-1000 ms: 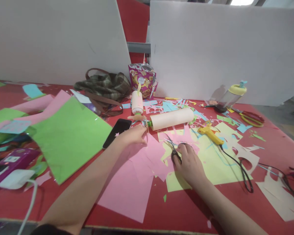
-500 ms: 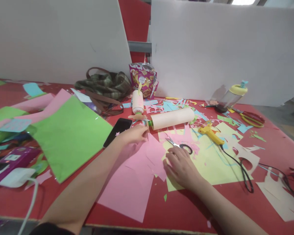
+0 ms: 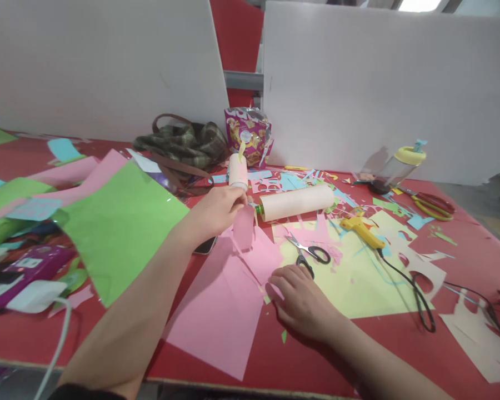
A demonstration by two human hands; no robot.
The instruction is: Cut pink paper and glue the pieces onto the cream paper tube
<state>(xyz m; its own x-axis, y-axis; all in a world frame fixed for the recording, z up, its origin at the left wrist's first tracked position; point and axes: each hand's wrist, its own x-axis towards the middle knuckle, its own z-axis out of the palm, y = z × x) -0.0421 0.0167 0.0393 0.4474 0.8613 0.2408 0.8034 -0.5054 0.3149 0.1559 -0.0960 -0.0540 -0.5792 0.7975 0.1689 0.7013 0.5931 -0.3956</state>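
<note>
My left hand (image 3: pixel 219 214) pinches the top of a small pink paper piece (image 3: pixel 244 229), which is lifted over larger pink sheets (image 3: pixel 220 311) on the table. My right hand (image 3: pixel 302 303) rests palm down with loosely bent fingers at the edge of a pale yellow sheet (image 3: pixel 358 283), holding nothing. Just beyond its fingers lie black-handled scissors (image 3: pixel 303 250) with parted blades. Beyond my left hand stands a cream paper-wrapped bottle (image 3: pixel 238 169). A longer cream-wrapped bottle (image 3: pixel 298 203) with a green neck lies on its side. My left wrist covers most of a black phone (image 3: pixel 205 245).
A yellow glue gun (image 3: pixel 362 231) with a black cord lies at right. Behind it are a clear jar (image 3: pixel 398 169) and red-yellow pliers (image 3: pixel 433 204). A green sheet (image 3: pixel 125 228) is at left. A snack bag (image 3: pixel 249 136) and plaid bag (image 3: pixel 187 143) stand at the back.
My left hand has raised the small pink paper piece off the pink sheets. My right hand has drawn slightly back toward me, uncovering more of the scissors' handles.
</note>
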